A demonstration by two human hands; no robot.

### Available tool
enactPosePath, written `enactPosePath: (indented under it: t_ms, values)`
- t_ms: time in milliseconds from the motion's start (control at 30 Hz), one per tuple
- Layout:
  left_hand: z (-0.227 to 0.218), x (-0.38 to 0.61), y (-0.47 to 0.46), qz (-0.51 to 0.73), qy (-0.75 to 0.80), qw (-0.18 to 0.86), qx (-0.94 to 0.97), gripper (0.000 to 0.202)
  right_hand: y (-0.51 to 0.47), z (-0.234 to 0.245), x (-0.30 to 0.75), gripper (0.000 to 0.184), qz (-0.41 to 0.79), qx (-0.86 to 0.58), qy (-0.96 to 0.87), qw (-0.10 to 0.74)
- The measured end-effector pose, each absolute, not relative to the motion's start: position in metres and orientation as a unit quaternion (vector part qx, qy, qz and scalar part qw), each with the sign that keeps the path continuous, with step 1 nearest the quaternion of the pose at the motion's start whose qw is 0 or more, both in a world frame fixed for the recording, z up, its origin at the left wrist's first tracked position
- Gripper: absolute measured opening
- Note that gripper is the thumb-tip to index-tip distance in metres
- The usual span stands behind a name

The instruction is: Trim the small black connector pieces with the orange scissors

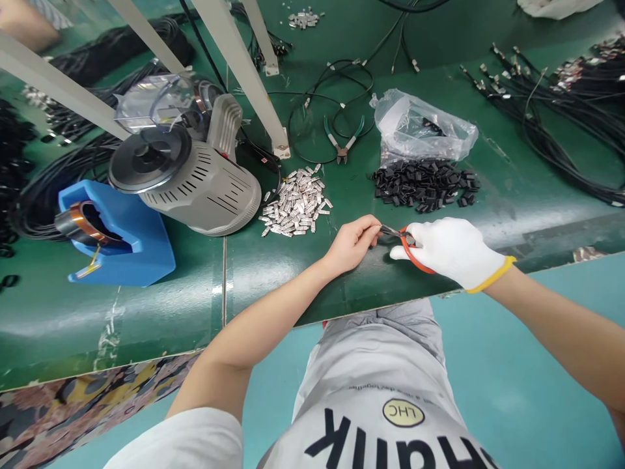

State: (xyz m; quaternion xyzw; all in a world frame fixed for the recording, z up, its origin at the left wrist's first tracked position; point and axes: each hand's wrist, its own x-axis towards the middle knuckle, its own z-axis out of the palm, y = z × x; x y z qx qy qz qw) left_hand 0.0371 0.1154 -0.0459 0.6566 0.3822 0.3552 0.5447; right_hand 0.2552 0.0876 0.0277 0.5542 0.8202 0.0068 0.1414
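Red-handled pliers (406, 247) and two hands meet over a green workbench (361, 283), on the near side of a heap of small black pieces (426, 185) and well clear of it. The gloved right hand (446, 247) is wrapped around the handles, thumb reaching forward, while the bare left hand (354, 244), nearer the body than the heap and a little to its left, draws its fingertips narrowly together at the tool's nose. Whatever sits in that pinch is too small to make out.

Good work at this spot likely rests on steadiness: a light, even squeeze from the glove, bare fingertips kept just back from the bite, and the nose held in line with the pinch rather than twisted across it. Too hard a grip could mar a small part or nip the unprotected fingers.

Left of the heap lies a pile of silver pieces (297, 202); beyond and left of it, green-handled cutters (344, 140) rest with handles spread. A clear plastic bag (424, 124) lies at the heap's far side, apart from the hands' working space.
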Motion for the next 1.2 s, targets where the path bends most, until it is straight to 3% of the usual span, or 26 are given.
enactPosePath:
  t_ms: [300,667,1200]
  values:
    - [-0.046,0.039,0.113,0.360,0.391,0.541,0.652,0.037,0.088,0.027,0.256,0.075,0.010,0.552,0.816,0.172]
    - [-0.047,0.039,0.112,0.356,0.380,0.518,0.679,0.035,0.094,0.030,0.255,0.075,-0.056,0.542,0.823,0.159]
    - [-0.049,0.041,0.114,0.370,0.387,0.568,0.625,0.036,0.083,0.020,0.247,0.072,-0.074,0.587,0.795,0.134]
